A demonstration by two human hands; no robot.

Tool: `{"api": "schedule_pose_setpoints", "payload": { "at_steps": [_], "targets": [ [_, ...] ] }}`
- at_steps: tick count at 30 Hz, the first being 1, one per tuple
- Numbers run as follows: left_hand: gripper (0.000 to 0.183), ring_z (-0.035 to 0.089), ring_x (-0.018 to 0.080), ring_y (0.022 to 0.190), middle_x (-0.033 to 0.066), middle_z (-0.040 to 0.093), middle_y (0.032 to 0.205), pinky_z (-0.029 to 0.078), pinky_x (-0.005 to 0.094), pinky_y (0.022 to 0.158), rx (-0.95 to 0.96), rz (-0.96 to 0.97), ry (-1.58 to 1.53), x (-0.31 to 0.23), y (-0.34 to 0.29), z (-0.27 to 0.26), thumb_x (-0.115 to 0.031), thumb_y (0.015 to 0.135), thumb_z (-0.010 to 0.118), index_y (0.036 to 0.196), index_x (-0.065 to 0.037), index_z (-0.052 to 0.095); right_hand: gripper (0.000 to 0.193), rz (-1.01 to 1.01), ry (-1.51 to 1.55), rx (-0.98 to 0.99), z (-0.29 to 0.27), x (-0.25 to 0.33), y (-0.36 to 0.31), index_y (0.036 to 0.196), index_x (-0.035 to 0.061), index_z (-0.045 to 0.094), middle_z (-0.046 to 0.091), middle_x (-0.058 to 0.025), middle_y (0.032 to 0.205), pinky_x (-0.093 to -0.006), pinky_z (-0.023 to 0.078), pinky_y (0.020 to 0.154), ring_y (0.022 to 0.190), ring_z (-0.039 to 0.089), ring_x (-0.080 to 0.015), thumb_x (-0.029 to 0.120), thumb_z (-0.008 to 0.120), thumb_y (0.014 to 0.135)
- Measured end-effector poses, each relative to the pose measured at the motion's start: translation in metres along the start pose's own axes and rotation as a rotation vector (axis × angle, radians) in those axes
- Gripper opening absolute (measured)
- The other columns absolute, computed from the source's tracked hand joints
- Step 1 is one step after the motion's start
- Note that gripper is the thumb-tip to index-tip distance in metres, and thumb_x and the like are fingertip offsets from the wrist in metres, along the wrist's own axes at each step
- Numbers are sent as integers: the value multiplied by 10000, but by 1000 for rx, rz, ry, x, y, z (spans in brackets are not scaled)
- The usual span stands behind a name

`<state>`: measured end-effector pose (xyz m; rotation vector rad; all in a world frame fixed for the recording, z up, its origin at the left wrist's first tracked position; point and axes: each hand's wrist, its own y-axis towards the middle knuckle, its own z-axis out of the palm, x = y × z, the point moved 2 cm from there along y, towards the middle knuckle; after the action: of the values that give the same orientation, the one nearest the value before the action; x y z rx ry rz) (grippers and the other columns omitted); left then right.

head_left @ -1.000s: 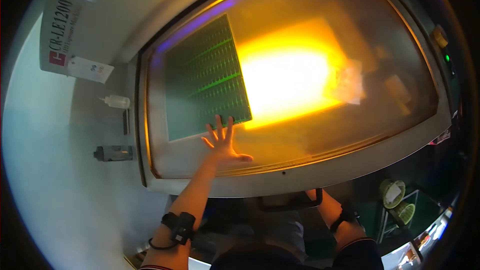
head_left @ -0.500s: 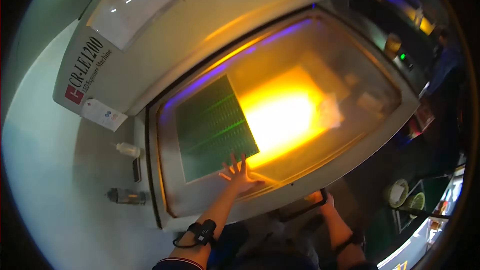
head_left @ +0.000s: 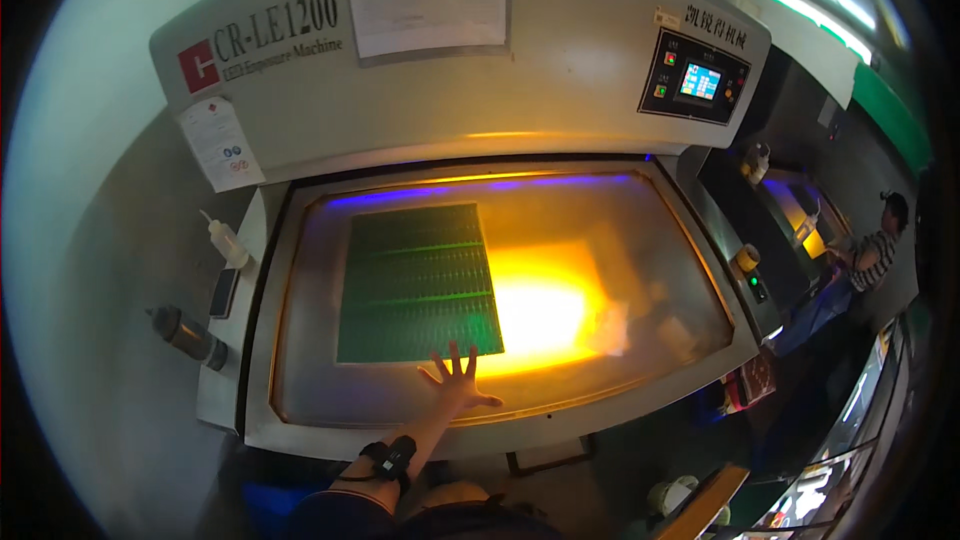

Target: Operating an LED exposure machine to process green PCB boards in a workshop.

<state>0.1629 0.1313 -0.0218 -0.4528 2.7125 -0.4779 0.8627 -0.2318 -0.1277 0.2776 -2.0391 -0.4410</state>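
Left hand (head_left: 458,380) lies flat with fingers spread, its grip empty, pressing the glass tray (head_left: 300,390) just below the green board (head_left: 418,283); right hand unseen

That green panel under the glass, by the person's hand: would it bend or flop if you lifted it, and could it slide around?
The green panel lies dead flat with straight edges, so it probably stays fairly stiff, flexing a little. It looks thin and wide, so likely light for its size. On the smooth glass bed it may slide easily. The left hand rests spread just at its near edge.
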Motion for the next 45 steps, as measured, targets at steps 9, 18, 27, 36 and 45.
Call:
{"api": "schedule_pose_setpoints", "payload": {
  "at_steps": [9, 18, 27, 36, 45],
  "targets": [
    [1330, -40, 523, 1456, 161, -82, 1634, 127, 670, 1137, -60, 330, -433, -3, -33, -8, -644, 604, 819, 1579, -196, 33, 314, 488, -576, 547, 66, 125, 357, 1099, 30, 655, 690, -181, 858, -412, 539, 699, 758, 694, -270, 100, 676, 794],
    [722, 504, 389, 1268, 158, 432, 1487, 377, 470, 1096, -4, 163, 20, 85, -178, -55, -204, 802, 684, 1460, -96, 409, 478, -543, -499, 1126, 350, 262, 460, 1280, 179, 582, 639, -74, 1270, -432, 520, 923, 1136, 628, -284, 151, 654, 809],
    [668, 526, 363, 1238, 151, 551, 1374, 373, 474, 1090, -125, 283, 226, 208, -105, -98, -11, 782, 619, 1426, -49, 444, 660, -737, -562, 985, 527, 255, 445, 1449, 132, 414, 485, -89, 1461, -506, 364, 1107, 1325, 479, -292, 116, 627, 824],
    [587, 557, 360, 1215, 196, 577, 1312, 469, 471, 1017, -158, 10, 46, 253, 172, -257, -3, 859, 559, 1421, -150, 474, 761, -693, -753, 1016, 759, 250, 688, 1488, 158, 370, 445, -87, 1490, -543, 321, 1130, 1368, 417, -315, -13, 582, 777],
    [693, 533, 401, 1211, 165, 591, 1293, 464, 475, 1016, -392, 117, 151, 382, 379, -309, 47, 761, 670, 1386, -185, 480, 831, -650, -697, 933, 939, 258, 821, 1507, 160, 342, 396, -92, 1530, -426, 283, 1177, 1411, 372, -282, -62, 556, 735]
  ]
}}
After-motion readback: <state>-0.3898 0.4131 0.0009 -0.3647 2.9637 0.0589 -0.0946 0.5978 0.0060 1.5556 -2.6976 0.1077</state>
